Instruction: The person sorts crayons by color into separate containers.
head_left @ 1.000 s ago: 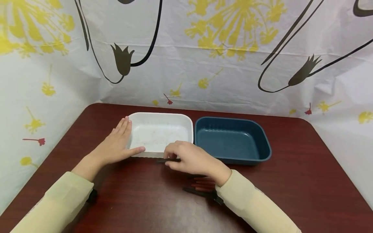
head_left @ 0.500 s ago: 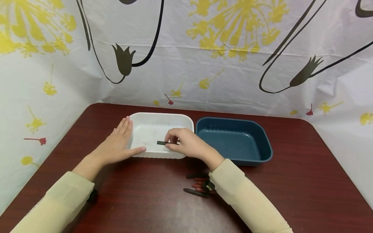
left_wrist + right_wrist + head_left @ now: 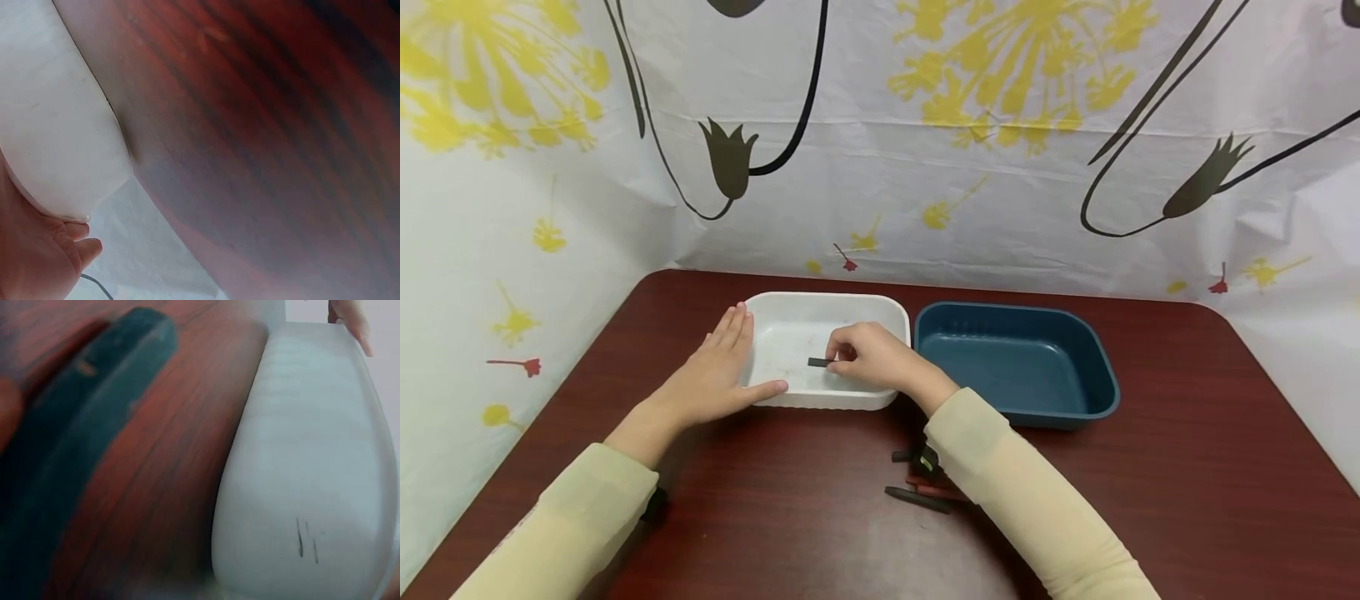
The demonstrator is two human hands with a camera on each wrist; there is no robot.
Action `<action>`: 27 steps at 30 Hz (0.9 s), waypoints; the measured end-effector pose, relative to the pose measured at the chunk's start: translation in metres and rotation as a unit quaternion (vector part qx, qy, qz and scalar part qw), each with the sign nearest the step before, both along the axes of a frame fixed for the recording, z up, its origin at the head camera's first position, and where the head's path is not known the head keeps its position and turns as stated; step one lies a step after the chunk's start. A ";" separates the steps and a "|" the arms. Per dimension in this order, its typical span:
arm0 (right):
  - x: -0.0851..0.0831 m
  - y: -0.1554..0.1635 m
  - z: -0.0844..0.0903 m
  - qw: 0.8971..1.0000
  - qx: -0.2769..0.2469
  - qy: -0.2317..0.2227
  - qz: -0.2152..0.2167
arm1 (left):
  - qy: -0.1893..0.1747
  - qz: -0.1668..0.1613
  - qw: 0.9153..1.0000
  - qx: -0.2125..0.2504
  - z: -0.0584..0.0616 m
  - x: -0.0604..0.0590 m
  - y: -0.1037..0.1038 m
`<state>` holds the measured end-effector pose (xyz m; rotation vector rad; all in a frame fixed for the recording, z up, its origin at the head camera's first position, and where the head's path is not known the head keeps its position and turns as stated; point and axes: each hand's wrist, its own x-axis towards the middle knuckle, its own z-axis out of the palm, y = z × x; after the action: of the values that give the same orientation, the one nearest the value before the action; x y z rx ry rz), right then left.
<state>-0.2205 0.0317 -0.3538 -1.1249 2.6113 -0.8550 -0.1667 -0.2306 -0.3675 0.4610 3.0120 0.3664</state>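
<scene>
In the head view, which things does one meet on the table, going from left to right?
Left hand → small dark stick → right hand → dark blue rectangular plastic tray.

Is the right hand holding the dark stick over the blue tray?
No: in the head view the right hand pinches the dark stick over the white tray, not the blue tray.

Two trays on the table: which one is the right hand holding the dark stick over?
The white tray, the left one of the pair. The right hand pinches the dark stick above it, and the left hand rests against its side. The blue tray sits untouched.
</scene>
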 end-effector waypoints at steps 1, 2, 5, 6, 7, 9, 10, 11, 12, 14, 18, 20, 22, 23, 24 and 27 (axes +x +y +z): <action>-0.001 -0.001 0.000 1.000 0.004 0.002 0.000 | 0.001 0.001 1.000 -0.001 0.000 0.000 0.000; -0.001 -0.001 -0.001 1.000 0.007 0.005 -0.001 | 0.004 0.000 1.000 -0.001 0.001 0.000 0.001; -0.002 -0.003 -0.002 1.000 0.020 0.013 -0.009 | 0.005 -0.001 1.000 -0.004 0.002 0.000 0.002; -0.002 -0.003 -0.002 1.000 0.024 0.014 -0.011 | 0.005 -0.001 1.000 -0.005 0.003 0.000 0.001; -0.002 -0.002 -0.001 0.999 0.027 0.016 -0.014 | 0.004 -0.002 1.000 -0.005 0.003 0.000 0.001; -0.001 -0.002 -0.001 0.999 0.029 0.013 -0.019 | 0.002 -0.001 1.000 -0.006 0.003 0.000 0.001; 0.000 -0.001 0.000 0.999 0.029 0.011 -0.022 | 0.001 -0.001 1.000 -0.005 0.003 0.000 0.001; 0.001 -0.001 0.000 0.999 0.028 0.009 -0.026 | 0.001 -0.002 1.000 -0.004 0.002 0.001 0.001; 0.002 0.000 0.000 0.999 0.027 0.009 -0.030 | 0.000 -0.002 1.000 -0.003 0.002 0.001 0.001; 0.004 0.003 0.002 0.999 0.024 0.009 -0.037 | 0.000 -0.003 1.000 -0.001 0.002 0.001 0.002; 0.008 0.009 0.007 0.999 0.021 0.027 -0.040 | 0.000 -0.002 1.000 -0.001 0.002 0.002 0.002; 0.011 0.013 0.010 0.998 0.020 0.032 -0.041 | 0.001 0.000 1.000 -0.001 0.003 0.003 0.001; 0.014 0.016 0.012 0.998 0.020 0.036 -0.045 | 0.001 0.002 1.000 -0.002 0.003 0.003 0.001; 0.015 0.019 0.013 0.998 0.021 0.035 -0.049 | 0.002 0.001 1.000 -0.001 0.004 0.003 0.001; 0.016 0.021 0.014 0.998 0.021 0.038 -0.053 | 0.002 0.001 1.000 -0.001 0.004 0.003 0.001; 0.020 0.028 0.016 0.997 0.020 0.053 -0.058 | 0.002 -0.002 1.000 -0.003 0.005 0.003 0.001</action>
<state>-0.2004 0.0594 -0.3376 -1.0453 2.7912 -0.7797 -0.1632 -0.2298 -0.3630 0.4684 3.0146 0.3575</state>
